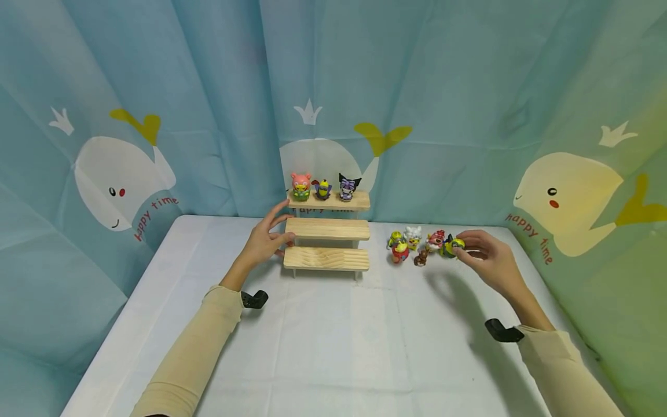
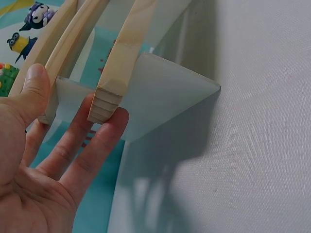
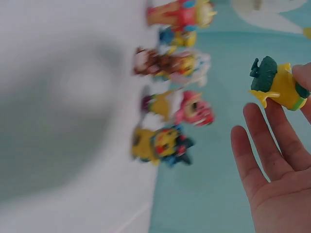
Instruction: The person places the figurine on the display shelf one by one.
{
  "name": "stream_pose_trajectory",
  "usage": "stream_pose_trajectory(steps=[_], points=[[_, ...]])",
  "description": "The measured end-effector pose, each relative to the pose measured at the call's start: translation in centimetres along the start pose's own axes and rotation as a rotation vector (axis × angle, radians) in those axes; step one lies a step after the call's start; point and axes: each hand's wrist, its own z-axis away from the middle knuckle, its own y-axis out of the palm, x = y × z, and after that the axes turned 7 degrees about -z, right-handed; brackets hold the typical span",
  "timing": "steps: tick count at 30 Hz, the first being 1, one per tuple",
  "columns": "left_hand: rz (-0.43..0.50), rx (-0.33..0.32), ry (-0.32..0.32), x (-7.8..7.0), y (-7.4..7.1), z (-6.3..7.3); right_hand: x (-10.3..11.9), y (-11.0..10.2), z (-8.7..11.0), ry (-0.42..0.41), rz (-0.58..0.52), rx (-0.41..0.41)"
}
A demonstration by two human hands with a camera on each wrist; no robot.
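Note:
My left hand touches the left ends of a three-step wooden display stand; in the left wrist view its fingers are extended, fingertips at the lowest board's end, thumb by the upper boards. On the top step stand a pink-and-green figurine, a yellow-and-purple one and a black-eared purple one. At the right, my right hand pinches a yellow-and-green figurine between thumb and fingers, its other fingers spread. The held figurine is partly covered by the hand.
Several figurines are grouped right of the stand, among them a red-and-yellow one, a white-topped one, a small brown one and a pink-and-red one. They stand on a white-covered table. A blue whale-print curtain hangs behind.

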Motion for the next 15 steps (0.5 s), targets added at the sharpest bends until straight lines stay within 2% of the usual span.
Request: stream_pose_trajectory(steps=[7, 15], points=[[-0.014, -0.002, -0.001, 0.5, 0.1, -0.2, 2.5, 0.2, -0.4, 0.035, -0.078, -0.040], [-0.008, -0.003, -0.012, 0.1, 0.0, -0.1, 3.6, 0.4, -0.7, 0.022, -0.133, -0.040]])
